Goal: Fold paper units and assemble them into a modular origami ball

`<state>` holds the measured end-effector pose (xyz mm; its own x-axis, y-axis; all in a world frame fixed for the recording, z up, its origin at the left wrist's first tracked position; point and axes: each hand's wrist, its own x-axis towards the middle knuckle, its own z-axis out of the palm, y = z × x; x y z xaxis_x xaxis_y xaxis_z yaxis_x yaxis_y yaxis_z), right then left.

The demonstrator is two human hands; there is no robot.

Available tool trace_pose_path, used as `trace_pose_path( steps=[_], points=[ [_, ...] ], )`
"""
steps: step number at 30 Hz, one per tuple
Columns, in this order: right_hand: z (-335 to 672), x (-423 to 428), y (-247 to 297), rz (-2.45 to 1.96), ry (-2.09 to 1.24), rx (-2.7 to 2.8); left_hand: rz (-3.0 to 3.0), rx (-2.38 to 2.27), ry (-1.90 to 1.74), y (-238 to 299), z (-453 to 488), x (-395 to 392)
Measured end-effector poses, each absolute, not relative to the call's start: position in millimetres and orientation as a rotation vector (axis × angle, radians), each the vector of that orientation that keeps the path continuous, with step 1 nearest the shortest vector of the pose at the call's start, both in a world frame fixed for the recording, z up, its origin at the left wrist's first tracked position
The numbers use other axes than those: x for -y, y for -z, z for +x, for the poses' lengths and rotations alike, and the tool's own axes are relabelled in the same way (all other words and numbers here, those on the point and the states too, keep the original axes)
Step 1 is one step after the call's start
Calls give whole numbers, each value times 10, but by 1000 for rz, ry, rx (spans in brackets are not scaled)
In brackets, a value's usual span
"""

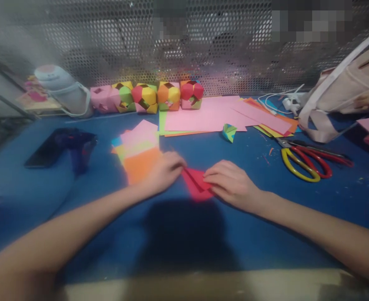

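Note:
A red sheet of paper (199, 184), partly folded over itself, lies on the blue table between my hands. My left hand (168, 167) pinches its upper left corner. At the right edge of the paper, my right hand (228, 182) has its fingers bent together on the fold. Just left of my left hand is a loose stack of square paper (140, 161), with orange on top and pink, yellow and blue below. Beyond my right hand sits a small folded green and blue paper piece (229, 132).
Several coloured paper balls (145, 99) line the back by a perforated metal panel (118, 46). Large pink sheets (199, 117) lie beside them. Scissors (300, 165) with yellow and red handles rest at right. A glue gun (77, 146) and a dark phone (44, 150) are at left.

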<state>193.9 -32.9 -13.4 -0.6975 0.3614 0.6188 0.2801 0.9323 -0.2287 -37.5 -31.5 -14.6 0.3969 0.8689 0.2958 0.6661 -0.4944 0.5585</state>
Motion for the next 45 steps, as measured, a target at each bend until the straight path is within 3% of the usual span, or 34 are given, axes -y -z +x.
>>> trace_pose_path(
  steps=[7,45],
  points=[
    [1934,479,178,-410,1,2491,2329,-1267,-764,99,-401,310],
    [1964,508,154,-308,-25,2536,2376,-1284,-740,128,-411,320]
  ],
)
